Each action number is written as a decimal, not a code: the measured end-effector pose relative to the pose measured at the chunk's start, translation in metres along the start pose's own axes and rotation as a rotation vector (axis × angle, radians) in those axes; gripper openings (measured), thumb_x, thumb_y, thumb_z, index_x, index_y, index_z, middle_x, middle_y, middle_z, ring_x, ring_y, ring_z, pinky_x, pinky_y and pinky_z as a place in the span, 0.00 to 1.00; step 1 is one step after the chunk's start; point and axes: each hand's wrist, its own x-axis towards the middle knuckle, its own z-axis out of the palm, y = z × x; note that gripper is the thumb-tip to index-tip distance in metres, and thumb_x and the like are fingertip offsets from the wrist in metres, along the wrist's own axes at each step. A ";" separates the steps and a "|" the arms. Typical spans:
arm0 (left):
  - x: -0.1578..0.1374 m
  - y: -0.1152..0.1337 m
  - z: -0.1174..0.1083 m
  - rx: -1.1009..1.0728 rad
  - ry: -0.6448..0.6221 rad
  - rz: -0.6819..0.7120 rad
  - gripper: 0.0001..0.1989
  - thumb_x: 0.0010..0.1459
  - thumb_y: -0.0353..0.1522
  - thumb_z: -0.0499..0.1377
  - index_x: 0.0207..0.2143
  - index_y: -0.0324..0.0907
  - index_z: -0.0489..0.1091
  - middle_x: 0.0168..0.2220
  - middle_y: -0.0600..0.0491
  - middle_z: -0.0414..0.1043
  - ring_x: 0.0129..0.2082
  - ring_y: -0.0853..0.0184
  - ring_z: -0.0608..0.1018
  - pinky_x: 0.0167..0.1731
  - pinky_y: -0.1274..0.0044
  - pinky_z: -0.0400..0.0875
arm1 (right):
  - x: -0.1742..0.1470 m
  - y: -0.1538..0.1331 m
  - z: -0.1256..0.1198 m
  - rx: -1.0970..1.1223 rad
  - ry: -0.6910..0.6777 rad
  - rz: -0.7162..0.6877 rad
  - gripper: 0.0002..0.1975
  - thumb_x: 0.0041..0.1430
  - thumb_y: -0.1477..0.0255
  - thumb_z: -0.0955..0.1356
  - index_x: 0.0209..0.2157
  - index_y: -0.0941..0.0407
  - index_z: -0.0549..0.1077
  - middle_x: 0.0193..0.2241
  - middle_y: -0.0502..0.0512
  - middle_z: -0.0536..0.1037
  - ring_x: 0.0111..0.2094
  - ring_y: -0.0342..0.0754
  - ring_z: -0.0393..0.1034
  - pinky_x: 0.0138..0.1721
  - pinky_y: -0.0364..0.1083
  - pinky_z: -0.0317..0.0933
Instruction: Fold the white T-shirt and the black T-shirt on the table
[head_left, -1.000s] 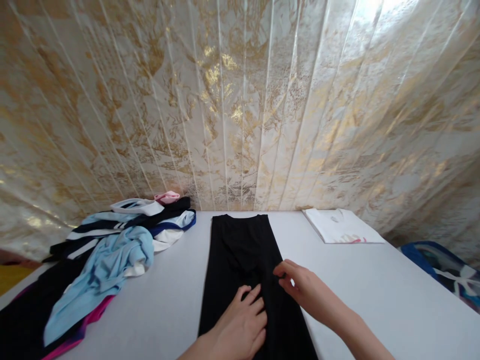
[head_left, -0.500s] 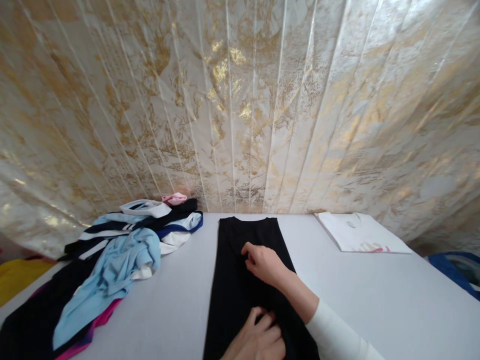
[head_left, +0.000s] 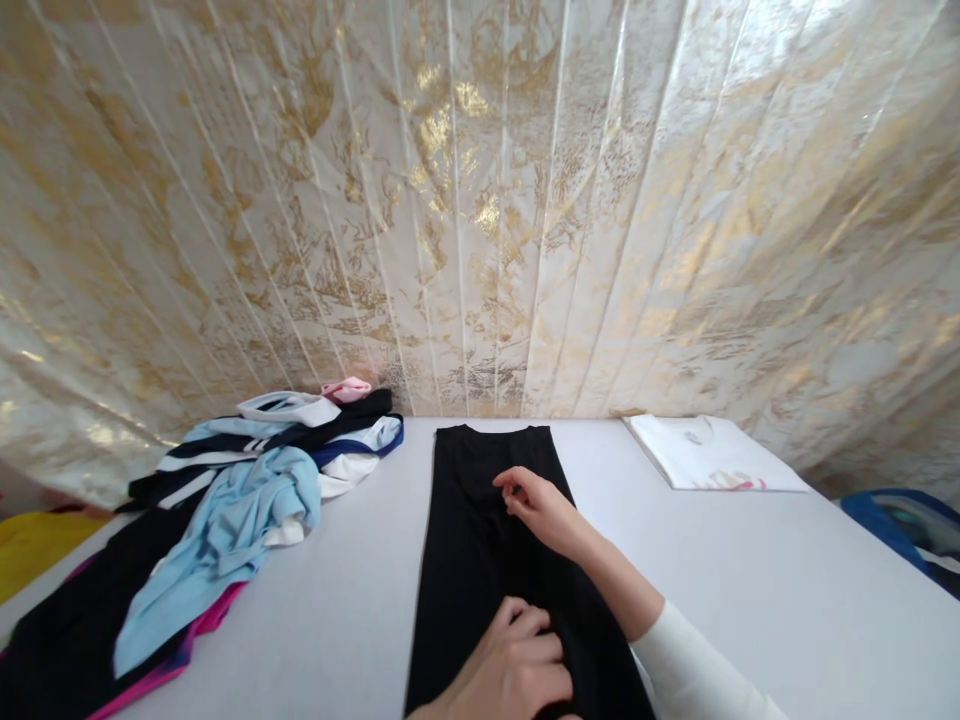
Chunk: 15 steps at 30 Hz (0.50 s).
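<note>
Head cam: 1 blk garment (head_left: 454, 590), laid out; my L hand (head_left: 516, 662) curled on it, prob. steadying; my R hand (head_left: 546, 508) half-curled over it; grips unclear.

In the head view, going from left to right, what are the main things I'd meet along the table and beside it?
Yellow cloth → crumpled light blue garment → flat black garment → folded white shirt → blue-edged item.

Probably a home: gold-patterned curtain (head_left: 480, 200), heaped clothes (head_left: 232, 520), white table (head_left: 337, 610).
</note>
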 end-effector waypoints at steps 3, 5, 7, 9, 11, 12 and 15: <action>-0.001 0.015 -0.009 -0.173 -0.043 -0.201 0.11 0.55 0.36 0.65 0.26 0.41 0.68 0.30 0.60 0.70 0.36 0.70 0.70 0.38 0.76 0.59 | -0.026 0.001 -0.010 -0.026 0.056 0.042 0.15 0.57 0.79 0.60 0.45 0.55 0.68 0.39 0.53 0.73 0.36 0.44 0.71 0.38 0.45 0.64; -0.002 0.027 -0.015 -0.264 -0.041 -0.336 0.10 0.55 0.32 0.65 0.25 0.41 0.66 0.28 0.60 0.70 0.34 0.71 0.70 0.36 0.77 0.59 | -0.053 -0.002 -0.017 -0.061 0.045 0.073 0.15 0.56 0.79 0.60 0.45 0.54 0.68 0.40 0.54 0.73 0.37 0.45 0.71 0.38 0.46 0.65; -0.003 0.038 -0.021 -0.309 -0.003 -0.407 0.12 0.55 0.30 0.64 0.23 0.40 0.65 0.27 0.60 0.70 0.34 0.70 0.69 0.37 0.76 0.59 | -0.087 -0.009 -0.024 -0.106 0.012 0.081 0.16 0.55 0.80 0.60 0.44 0.54 0.67 0.40 0.54 0.73 0.38 0.46 0.71 0.38 0.45 0.65; -0.006 0.044 -0.026 -0.297 0.043 -0.431 0.12 0.56 0.30 0.63 0.23 0.40 0.64 0.28 0.59 0.69 0.35 0.68 0.68 0.39 0.74 0.58 | -0.126 -0.018 -0.029 -0.163 -0.036 0.058 0.19 0.52 0.83 0.59 0.42 0.52 0.67 0.39 0.52 0.73 0.40 0.46 0.70 0.41 0.45 0.65; -0.010 0.046 -0.031 -0.237 0.073 -0.429 0.09 0.55 0.27 0.62 0.26 0.41 0.63 0.30 0.57 0.68 0.36 0.65 0.67 0.40 0.71 0.59 | -0.165 -0.028 -0.032 -0.227 -0.115 0.022 0.22 0.48 0.86 0.59 0.42 0.51 0.67 0.40 0.52 0.73 0.43 0.46 0.69 0.45 0.45 0.64; -0.012 0.045 -0.034 -0.208 0.075 -0.411 0.06 0.55 0.25 0.60 0.29 0.41 0.64 0.33 0.55 0.67 0.36 0.65 0.67 0.40 0.71 0.59 | -0.182 -0.032 -0.031 -0.260 -0.148 0.007 0.22 0.48 0.86 0.59 0.41 0.50 0.67 0.40 0.52 0.73 0.44 0.46 0.69 0.46 0.45 0.64; -0.018 0.041 -0.042 -0.155 0.018 -0.263 0.16 0.54 0.18 0.53 0.41 0.42 0.65 0.44 0.51 0.66 0.43 0.63 0.67 0.43 0.71 0.61 | -0.224 -0.035 -0.024 -0.338 -0.181 -0.030 0.17 0.47 0.84 0.62 0.36 0.50 0.68 0.38 0.53 0.74 0.43 0.49 0.69 0.44 0.46 0.66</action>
